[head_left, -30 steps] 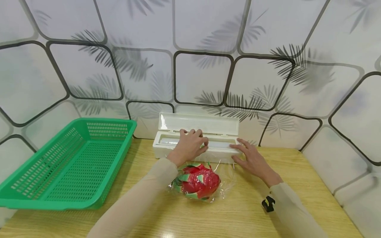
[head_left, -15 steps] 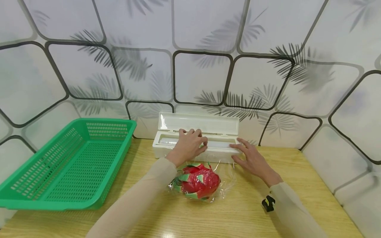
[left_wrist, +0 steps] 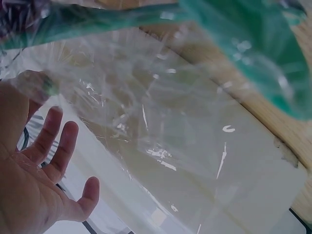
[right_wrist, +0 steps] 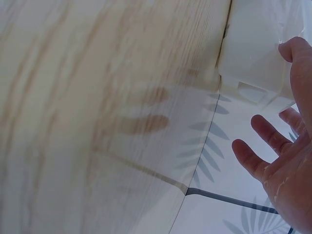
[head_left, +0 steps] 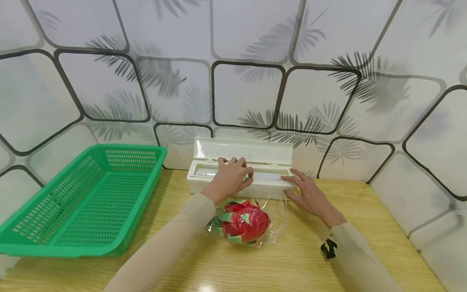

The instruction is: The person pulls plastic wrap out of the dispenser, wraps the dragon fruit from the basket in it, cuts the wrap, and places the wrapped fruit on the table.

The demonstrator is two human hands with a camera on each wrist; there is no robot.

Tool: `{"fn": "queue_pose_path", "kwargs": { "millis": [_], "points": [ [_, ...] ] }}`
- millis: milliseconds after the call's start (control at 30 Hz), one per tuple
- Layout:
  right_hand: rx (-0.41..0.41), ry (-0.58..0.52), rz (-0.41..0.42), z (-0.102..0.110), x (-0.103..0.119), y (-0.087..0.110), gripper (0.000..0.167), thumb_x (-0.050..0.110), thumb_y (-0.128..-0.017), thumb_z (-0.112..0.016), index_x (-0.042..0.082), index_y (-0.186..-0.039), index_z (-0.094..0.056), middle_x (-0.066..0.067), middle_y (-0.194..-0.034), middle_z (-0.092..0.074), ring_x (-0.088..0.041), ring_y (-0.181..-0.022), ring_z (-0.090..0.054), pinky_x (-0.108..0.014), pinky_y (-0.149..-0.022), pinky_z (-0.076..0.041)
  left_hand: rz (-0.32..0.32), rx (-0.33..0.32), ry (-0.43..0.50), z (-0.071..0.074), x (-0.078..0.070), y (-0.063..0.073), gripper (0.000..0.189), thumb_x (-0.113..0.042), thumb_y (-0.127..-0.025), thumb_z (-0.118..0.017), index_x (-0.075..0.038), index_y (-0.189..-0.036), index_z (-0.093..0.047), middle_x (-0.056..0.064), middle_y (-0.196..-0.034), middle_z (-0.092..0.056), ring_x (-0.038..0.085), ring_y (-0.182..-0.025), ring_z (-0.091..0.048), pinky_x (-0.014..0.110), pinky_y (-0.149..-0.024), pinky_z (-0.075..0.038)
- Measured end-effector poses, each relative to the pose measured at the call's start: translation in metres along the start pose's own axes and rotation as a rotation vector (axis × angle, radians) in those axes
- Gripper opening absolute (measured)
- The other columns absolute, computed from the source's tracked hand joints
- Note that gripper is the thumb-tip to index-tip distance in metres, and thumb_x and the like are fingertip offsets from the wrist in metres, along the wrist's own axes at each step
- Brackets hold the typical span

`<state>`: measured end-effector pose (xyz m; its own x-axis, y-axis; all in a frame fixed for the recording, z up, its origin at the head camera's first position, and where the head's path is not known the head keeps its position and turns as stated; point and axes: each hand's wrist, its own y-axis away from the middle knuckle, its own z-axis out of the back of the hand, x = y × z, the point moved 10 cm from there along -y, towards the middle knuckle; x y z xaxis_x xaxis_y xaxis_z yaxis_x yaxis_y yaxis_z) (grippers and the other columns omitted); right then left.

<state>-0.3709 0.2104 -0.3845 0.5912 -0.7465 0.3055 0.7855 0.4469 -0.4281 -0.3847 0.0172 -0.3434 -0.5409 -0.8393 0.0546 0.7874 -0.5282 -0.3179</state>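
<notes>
A white cling film dispenser box (head_left: 233, 188) stands against the wall, its lid (head_left: 242, 150) raised and a film roll (head_left: 268, 177) inside. My left hand (head_left: 231, 176) reaches over the front edge of the box; thumb and index finger pinch the cling film (left_wrist: 161, 146) there, the other fingers loosely bent. My right hand (head_left: 310, 194) rests at the right end of the box, thumb against its front and fingers extended over the top edge. In front, a red dragon fruit (head_left: 246, 223) with green scales lies under clear film that stretches from the box.
A green plastic basket (head_left: 122, 227) with slotted walls stands on the left of the wooden table (head_left: 292, 263). Patterned wall panels (head_left: 248, 97) rise behind the box and at both sides. A small black device (head_left: 329, 248) sits at the right cuff.
</notes>
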Motion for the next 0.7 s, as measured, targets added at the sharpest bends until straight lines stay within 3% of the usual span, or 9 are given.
{"fn": "queue_pose_path", "kwargs": {
  "millis": [700],
  "points": [
    [-0.011, 0.012, 0.021, -0.0007, -0.0003, -0.0009, 0.042, 0.014, -0.093, -0.074, 0.01, -0.133, -0.064, -0.032, -0.149, -0.048, -0.06, -0.128, -0.051, -0.076, -0.104, -0.038, 0.006, -0.015, 0.01, 0.0029, 0.0027, 0.0033, 0.015, -0.041, -0.1, -0.065, -0.031, -0.103, -0.074, -0.001, -0.107, -0.065, 0.024, -0.102, -0.063, 0.063, -0.097, -0.043]
  ]
}}
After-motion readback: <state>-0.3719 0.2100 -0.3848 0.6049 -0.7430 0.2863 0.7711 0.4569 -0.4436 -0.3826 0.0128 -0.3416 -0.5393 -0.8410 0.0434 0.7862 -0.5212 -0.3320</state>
